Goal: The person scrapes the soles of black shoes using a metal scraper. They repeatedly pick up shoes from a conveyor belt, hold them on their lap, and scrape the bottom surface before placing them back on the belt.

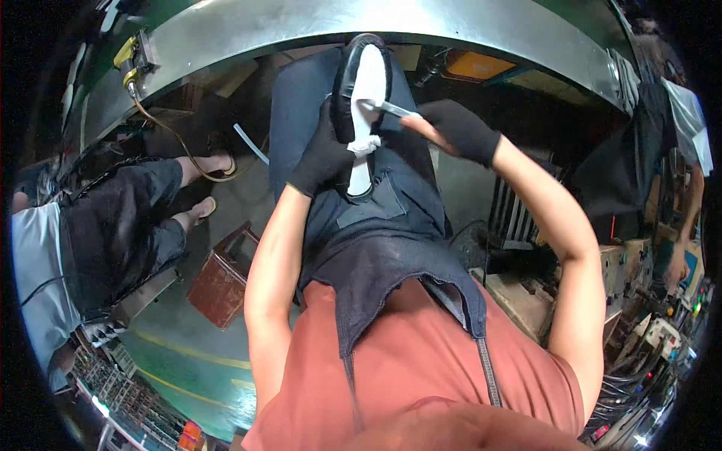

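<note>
A black shoe (345, 85) with a white bottom face lies lengthwise on my lap, its far end close to the metal bench edge. My left hand (328, 154), in a black glove, is closed around the shoe's left side. Crumpled white material (364, 145) lies across the shoe's narrow middle by those fingers; I cannot tell if it is finger covering or cloth. In my right hand (460, 134), also black-gloved, is a slim grey tool (398, 110), its end against the white face. Whether that end is a brush or a blade is unclear.
A curved metal bench (316, 21) runs across the front. At its left hangs a yellow tool (126, 54) on a hose. A co-worker in dark clothes (124, 225) is at the left, near a brown stool (219, 282). Machinery and another person's arm (688, 218) are at the right.
</note>
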`<state>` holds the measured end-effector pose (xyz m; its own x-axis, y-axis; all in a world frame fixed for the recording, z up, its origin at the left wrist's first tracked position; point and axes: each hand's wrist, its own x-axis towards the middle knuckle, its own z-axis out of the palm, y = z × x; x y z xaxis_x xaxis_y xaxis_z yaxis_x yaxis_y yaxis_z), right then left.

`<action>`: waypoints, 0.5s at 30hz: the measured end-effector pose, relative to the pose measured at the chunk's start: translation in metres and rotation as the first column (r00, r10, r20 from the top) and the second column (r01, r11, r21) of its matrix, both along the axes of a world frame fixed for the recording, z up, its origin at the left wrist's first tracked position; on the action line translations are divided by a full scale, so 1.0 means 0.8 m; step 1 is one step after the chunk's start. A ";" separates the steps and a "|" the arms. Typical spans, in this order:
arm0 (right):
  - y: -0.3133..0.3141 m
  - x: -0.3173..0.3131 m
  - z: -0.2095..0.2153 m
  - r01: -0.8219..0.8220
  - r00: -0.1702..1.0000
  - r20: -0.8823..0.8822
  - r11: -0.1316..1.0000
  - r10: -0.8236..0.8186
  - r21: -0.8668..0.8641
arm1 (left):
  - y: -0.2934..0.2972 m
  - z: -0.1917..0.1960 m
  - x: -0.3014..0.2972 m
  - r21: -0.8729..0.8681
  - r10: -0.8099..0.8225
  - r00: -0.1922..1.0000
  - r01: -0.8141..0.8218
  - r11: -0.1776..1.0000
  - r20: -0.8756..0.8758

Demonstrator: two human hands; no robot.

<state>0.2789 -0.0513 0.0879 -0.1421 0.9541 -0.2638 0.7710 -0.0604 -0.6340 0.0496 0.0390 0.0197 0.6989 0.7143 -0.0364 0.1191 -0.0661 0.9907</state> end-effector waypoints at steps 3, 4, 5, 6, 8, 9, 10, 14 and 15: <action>-0.042 0.005 0.002 0.214 0.954 -0.164 0.955 -0.249 -0.207 | 0.007 -0.012 0.004 -0.550 0.167 0.982 -0.095 0.830 0.083; -0.046 0.004 0.004 0.250 0.934 -0.197 0.940 -0.297 -0.231 | 0.012 -0.002 0.013 -0.699 0.244 0.969 -0.142 0.701 0.048; -0.049 0.003 0.006 0.284 0.911 -0.228 0.924 -0.344 -0.257 | 0.008 -0.005 0.023 -0.553 0.297 0.954 -0.228 0.801 0.037; -0.052 0.003 0.010 0.317 0.884 -0.258 0.905 -0.390 -0.284 | 0.006 -0.007 0.031 -0.387 0.350 0.936 -0.310 0.869 0.035; -0.036 -0.014 0.037 0.320 0.862 -0.346 0.928 -0.369 -0.193 | 0.008 -0.025 0.033 -0.228 0.308 0.951 -0.301 0.926 -0.007; -0.028 -0.023 0.048 0.308 0.865 -0.375 0.943 -0.333 -0.126 | 0.008 -0.033 0.030 -0.144 0.289 0.957 -0.291 0.946 -0.030; -0.019 -0.026 0.055 0.305 0.868 -0.398 0.951 -0.297 -0.044 | 0.013 -0.025 0.031 -0.178 0.187 0.981 -0.191 0.965 -0.044; 0.011 -0.008 0.008 0.132 0.983 -0.131 0.991 -0.127 0.031 | 0.010 0.025 0.039 0.060 -0.108 0.990 0.114 0.992 -0.095; 0.013 -0.014 -0.011 0.213 0.940 -0.281 0.976 -0.195 0.036 | 0.009 0.008 0.027 0.304 0.051 0.994 -0.020 0.953 -0.095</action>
<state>0.2678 -0.0410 0.0795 -0.0007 0.9839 -0.1787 0.5425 -0.1497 -0.8266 0.0709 0.0459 0.0259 0.6767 0.7270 0.1162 0.2246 -0.3541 0.9078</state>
